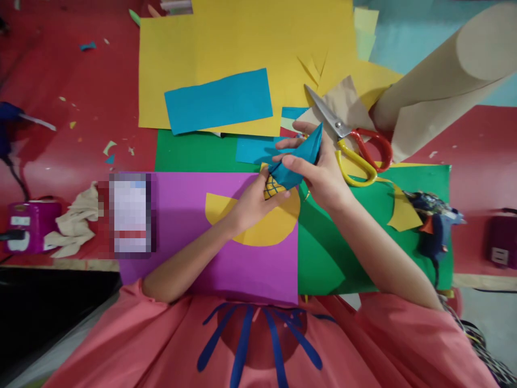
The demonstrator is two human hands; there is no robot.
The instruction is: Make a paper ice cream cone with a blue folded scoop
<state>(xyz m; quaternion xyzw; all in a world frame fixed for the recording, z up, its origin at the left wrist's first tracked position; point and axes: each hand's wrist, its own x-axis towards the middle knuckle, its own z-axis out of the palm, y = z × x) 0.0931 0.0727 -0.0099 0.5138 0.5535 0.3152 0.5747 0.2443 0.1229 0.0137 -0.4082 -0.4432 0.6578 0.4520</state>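
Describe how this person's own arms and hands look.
The left hand and right hand are bare, with no gloves, watch or bracelet showing. The forearms are uncovered too, below loose coral-pink sleeves; the matching top has dark blue streaks on its front.

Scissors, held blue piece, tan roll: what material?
Scissors: likely steel blades, shiny grey; glossy handles, plastic or coated metal. Blue piece: smooth, slight sheen, bent into shape; perhaps foam sheet or paper. Roll: matte, thin-edged; paper or felt, unclear.
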